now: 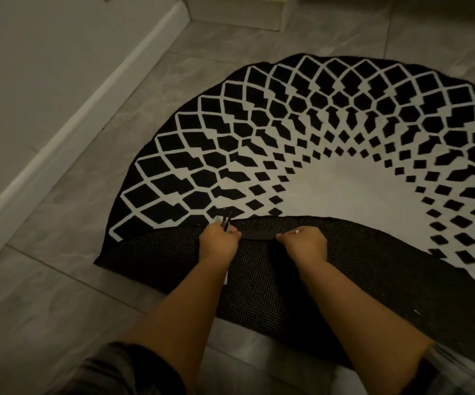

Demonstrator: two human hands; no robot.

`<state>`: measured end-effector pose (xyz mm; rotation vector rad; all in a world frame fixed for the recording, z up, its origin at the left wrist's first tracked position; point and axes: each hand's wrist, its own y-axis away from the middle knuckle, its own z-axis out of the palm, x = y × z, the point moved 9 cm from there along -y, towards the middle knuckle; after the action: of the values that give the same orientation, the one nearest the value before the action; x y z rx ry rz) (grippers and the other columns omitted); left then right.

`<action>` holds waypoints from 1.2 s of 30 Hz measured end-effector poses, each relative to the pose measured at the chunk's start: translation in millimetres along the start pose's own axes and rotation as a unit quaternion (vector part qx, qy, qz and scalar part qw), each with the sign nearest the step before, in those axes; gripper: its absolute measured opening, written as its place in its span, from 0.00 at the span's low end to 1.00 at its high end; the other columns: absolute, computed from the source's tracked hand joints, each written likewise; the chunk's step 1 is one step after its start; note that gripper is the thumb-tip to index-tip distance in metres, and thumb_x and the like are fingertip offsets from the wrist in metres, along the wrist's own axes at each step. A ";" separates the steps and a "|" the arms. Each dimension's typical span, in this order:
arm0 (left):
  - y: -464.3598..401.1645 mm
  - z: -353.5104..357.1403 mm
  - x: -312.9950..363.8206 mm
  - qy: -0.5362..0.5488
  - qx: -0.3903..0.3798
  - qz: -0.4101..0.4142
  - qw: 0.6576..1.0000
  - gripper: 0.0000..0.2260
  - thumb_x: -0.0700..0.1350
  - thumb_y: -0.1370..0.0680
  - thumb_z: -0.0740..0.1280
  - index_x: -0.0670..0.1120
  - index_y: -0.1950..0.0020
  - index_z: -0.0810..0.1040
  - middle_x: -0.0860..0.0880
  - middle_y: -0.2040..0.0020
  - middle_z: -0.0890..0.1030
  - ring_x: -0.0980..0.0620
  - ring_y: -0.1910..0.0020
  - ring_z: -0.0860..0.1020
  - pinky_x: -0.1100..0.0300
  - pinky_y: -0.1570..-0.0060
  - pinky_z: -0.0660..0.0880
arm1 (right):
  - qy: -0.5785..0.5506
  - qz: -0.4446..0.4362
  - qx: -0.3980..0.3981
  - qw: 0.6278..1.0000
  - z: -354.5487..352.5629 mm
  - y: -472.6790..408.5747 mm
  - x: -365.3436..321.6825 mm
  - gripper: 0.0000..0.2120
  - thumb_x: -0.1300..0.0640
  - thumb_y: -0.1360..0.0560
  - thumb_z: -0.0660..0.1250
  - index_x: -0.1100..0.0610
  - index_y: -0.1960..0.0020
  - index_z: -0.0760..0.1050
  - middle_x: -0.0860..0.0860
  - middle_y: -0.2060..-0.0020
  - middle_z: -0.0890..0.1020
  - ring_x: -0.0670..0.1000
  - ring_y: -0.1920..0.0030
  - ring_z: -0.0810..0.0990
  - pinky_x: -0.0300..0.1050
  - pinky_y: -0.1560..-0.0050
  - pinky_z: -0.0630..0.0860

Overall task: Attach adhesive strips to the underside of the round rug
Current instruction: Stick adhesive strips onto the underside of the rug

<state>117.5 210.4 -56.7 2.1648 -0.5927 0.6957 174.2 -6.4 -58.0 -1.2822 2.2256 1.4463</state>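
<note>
Two hands on one dark adhesive strip (259, 235), lying on the folded-over mesh underside of the round rug (302, 143) near the fold. Left hand (221, 241) pinches the strip's left end, also gripping thin dark strips (227, 222); right hand (304, 243) pinches its right end. Grey tile floor (59, 280).

Light level: dim, warm indoor light, muted greys and browns.
Shadows: soft; the forearms darken the black mesh underside of the round rug (259, 280) beneath them.
Glare: none; the grey marbled floor tiles (59, 209) show only a faint sheen.
Sharpness: centre fairly crisp; bottom right corner smeared with blur.
Distortion: wide-angle; the white baseboard (88, 109) bows.
</note>
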 end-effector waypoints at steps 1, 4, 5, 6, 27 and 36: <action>-2.3 2.6 -1.5 -0.004 0.001 -0.007 1.000 0.08 0.43 0.23 0.68 0.43 0.46 0.79 0.47 0.52 0.78 0.56 0.62 0.73 0.64 0.65 0.68 | 0.003 -0.004 -0.004 1.000 1.8 -2.1 0.3 0.08 0.54 0.28 0.73 0.58 0.60 0.79 0.52 0.64 0.80 0.49 0.65 0.78 0.40 0.66 0.75; -5.7 8.4 -10.1 0.002 0.000 -0.038 0.999 0.09 0.44 0.23 0.67 0.42 0.45 0.80 0.45 0.50 0.80 0.53 0.60 0.74 0.61 0.60 0.69 | 0.011 -0.007 -0.008 1.000 5.1 -7.1 -0.2 0.07 0.54 0.27 0.73 0.57 0.59 0.79 0.51 0.63 0.79 0.49 0.64 0.78 0.42 0.63 0.77; -6.6 10.2 -13.3 0.012 -0.003 -0.045 0.999 0.09 0.44 0.23 0.67 0.42 0.45 0.80 0.45 0.49 0.80 0.52 0.59 0.75 0.60 0.59 0.70 | 0.015 -0.011 -0.010 1.000 6.3 -8.3 -0.4 0.06 0.54 0.27 0.72 0.56 0.60 0.79 0.51 0.63 0.79 0.50 0.63 0.78 0.43 0.61 0.78; -6.7 11.3 -15.6 0.025 -0.008 -0.052 0.998 0.08 0.43 0.23 0.68 0.41 0.46 0.80 0.45 0.49 0.80 0.51 0.57 0.76 0.60 0.58 0.70 | 0.018 -0.016 -0.012 1.000 7.7 -9.5 -0.4 0.07 0.55 0.27 0.72 0.56 0.61 0.78 0.51 0.63 0.80 0.50 0.63 0.79 0.44 0.60 0.78; -1.9 6.1 -16.7 0.020 0.027 -0.008 0.999 0.06 0.42 0.25 0.70 0.43 0.50 0.78 0.44 0.47 0.80 0.51 0.53 0.76 0.60 0.53 0.71 | 0.109 -0.114 0.033 0.987 5.4 -7.4 -9.3 0.11 0.53 0.26 0.70 0.56 0.51 0.69 0.47 0.63 0.72 0.48 0.61 0.75 0.40 0.70 0.69; 7.9 -1.4 -1.2 0.055 0.039 -0.016 0.998 0.06 0.41 0.26 0.72 0.44 0.52 0.76 0.46 0.49 0.79 0.51 0.54 0.76 0.60 0.53 0.71 | 0.006 -0.088 0.037 0.995 -13.1 0.3 -1.8 0.07 0.55 0.26 0.69 0.58 0.54 0.74 0.50 0.62 0.77 0.48 0.64 0.76 0.41 0.66 0.73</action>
<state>111.4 207.0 -52.5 2.1863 -0.4805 0.8263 178.7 -16.1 -50.2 -1.4258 2.0923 1.2849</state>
